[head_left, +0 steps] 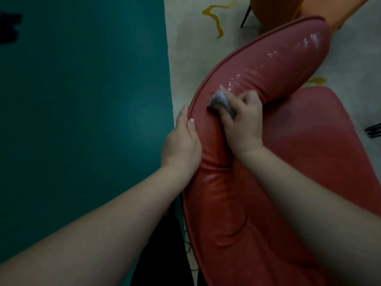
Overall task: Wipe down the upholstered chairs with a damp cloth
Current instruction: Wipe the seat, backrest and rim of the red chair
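Observation:
A red leather-look chair (278, 65) fills the right half of the view, its curved padded backrest running from bottom centre to top right. My right hand (243, 122) grips a small grey cloth (221, 101) and presses it on top of the backrest. Beyond the cloth the backrest glistens wet. My left hand (183, 141) grips the outer piped edge of the backrest, thumb on top, fingers wrapped behind it. The chair's seat (321, 145) lies to the right of my right arm.
A teal wall or panel (82, 100) stands close on the left. An orange chair (288, 7) with a thin black leg stands at the top right on a pale rug (191, 48) with yellow squiggles. A dark object (373, 130) lies at the right edge.

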`<action>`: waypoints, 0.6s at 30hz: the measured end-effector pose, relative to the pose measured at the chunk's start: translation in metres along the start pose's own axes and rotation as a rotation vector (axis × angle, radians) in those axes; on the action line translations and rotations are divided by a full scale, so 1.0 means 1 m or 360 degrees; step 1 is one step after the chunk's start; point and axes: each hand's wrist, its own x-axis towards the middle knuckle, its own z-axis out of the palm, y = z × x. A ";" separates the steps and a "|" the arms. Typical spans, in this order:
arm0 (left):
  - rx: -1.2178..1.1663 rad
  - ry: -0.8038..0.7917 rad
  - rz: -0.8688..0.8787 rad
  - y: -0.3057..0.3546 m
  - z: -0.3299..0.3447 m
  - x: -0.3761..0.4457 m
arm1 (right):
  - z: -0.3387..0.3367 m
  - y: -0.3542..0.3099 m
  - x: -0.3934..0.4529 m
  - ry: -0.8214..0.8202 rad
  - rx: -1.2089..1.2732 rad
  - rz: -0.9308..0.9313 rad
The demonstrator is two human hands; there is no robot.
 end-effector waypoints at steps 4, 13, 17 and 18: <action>-0.0058 -0.0071 0.0106 0.003 0.001 0.029 | 0.018 0.009 0.054 0.0183 -0.0051 0.0282; -0.0235 -0.0304 0.0190 -0.003 -0.004 0.041 | 0.014 -0.009 0.062 -0.0119 -0.0164 0.0106; -0.0231 -0.0363 0.0229 -0.003 -0.005 0.046 | 0.019 -0.017 0.074 -0.0211 -0.0218 0.0109; -0.0222 -0.0371 0.0255 -0.003 -0.006 0.045 | 0.015 -0.020 0.065 -0.0281 -0.0182 0.0008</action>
